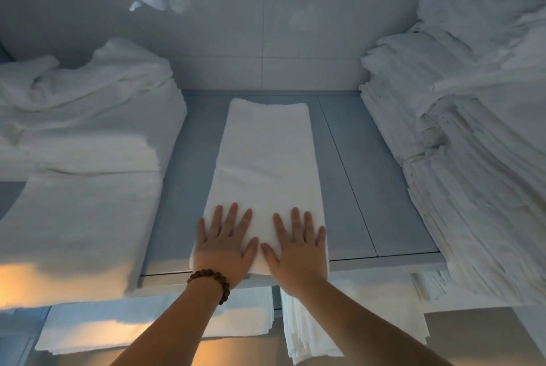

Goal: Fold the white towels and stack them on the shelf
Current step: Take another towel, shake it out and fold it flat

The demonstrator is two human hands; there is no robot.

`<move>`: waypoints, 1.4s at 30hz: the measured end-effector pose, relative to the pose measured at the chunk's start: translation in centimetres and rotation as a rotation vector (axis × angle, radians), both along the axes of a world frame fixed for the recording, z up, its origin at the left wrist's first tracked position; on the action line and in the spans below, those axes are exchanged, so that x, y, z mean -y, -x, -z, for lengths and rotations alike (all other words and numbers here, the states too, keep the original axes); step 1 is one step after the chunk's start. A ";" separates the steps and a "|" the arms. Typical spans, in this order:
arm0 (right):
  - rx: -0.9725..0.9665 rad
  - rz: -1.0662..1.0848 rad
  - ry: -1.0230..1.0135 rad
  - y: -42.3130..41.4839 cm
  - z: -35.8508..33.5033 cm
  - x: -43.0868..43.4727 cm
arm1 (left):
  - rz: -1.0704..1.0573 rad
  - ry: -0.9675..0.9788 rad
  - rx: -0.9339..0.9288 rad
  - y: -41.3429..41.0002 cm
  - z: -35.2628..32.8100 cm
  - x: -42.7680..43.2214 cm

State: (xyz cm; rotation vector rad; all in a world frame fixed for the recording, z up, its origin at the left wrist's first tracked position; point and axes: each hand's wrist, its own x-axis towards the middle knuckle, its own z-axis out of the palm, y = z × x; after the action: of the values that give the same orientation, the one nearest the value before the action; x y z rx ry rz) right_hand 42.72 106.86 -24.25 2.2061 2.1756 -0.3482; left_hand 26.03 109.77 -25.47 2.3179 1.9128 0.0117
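Pressing flat on the near end of a folded white towel (pixel 266 170), both hands lie palm down with fingers spread, gripping nothing: the left hand (pixel 226 243), with a brown bead bracelet (pixel 213 283) at its wrist, covers the towel's near left corner, and the right hand (pixel 300 247) covers the near right corner, the two thumbs almost meeting over the middle. The towel is a long narrow strip lying on the grey shelf (pixel 369 188), running from the shelf's front edge toward 12 o'clock, its rounded far fold stopping short of the glossy back wall (pixel 266 26). Its near end sits right at the shelf's front lip. At 9 o'clock a stack of white linen (pixel 85 188) with a rumpled top reaches nearly to the towel, leaving only a narrow strip of bare shelf between them. At 3 o'clock a tall pile of folded towels (pixel 461 159) rises well above hand level; the bare shelf between it and the towel is wider and crossed by a panel seam. Below the front edge, at 6 o'clock, more folded white cloths (pixel 301 333) show on a lower level.
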 end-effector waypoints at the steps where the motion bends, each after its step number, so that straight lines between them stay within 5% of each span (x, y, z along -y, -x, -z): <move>1: -0.015 -0.003 0.022 0.7 -0.3 0.5 | 0.023 0.011 -0.002 0.9 0.0 -0.1; 4: 0.012 -0.072 0.070 2.3 -1.7 1.4 | 0.045 0.027 0.006 3.3 -0.6 -0.4; 9: -0.088 -0.287 -0.179 0.3 -4.2 -3.7 | -0.105 -0.201 0.148 -0.2 -3.2 -3.4; 15: 0.050 -0.615 -0.025 -4.2 -0.8 -13.0 | -0.166 -0.037 0.031 -3.7 -0.3 -9.7; 21: 0.236 -0.293 -0.072 -8.9 -1.2 -21.3 | -0.192 -0.159 0.002 -3.4 -1.0 -11.4; 24: 0.068 -0.593 -0.209 -5.3 -1.2 -22.6 | -0.145 -0.179 0.032 -3.0 -0.9 -13.5; 28: -0.041 -0.793 -0.117 -1.3 -0.1 -24.1 | -0.120 -0.129 0.001 -2.6 0.9 -14.9; 31: 0.029 -0.756 -0.150 -2.4 0.1 -27.6 | -0.117 -0.138 0.025 -2.5 1.4 -15.0; 35: 0.222 -0.378 -0.083 -4.7 -1.1 -33.3 | -0.109 -0.122 0.039 -2.5 1.1 -14.9; 40: 0.064 -0.618 -0.095 0.4 0.1 -33.7 | -0.104 -0.111 0.045 -2.5 0.8 -14.5; 42: 0.080 -0.539 -0.104 0.0 0.3 -35.1 | -0.107 -0.102 0.042 -2.5 0.9 -14.5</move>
State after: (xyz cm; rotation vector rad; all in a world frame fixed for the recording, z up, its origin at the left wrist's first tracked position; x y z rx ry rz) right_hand 42.77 142.00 -24.54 1.5392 2.6612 -0.1250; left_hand 28.52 124.25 -26.33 2.2543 2.0588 0.1722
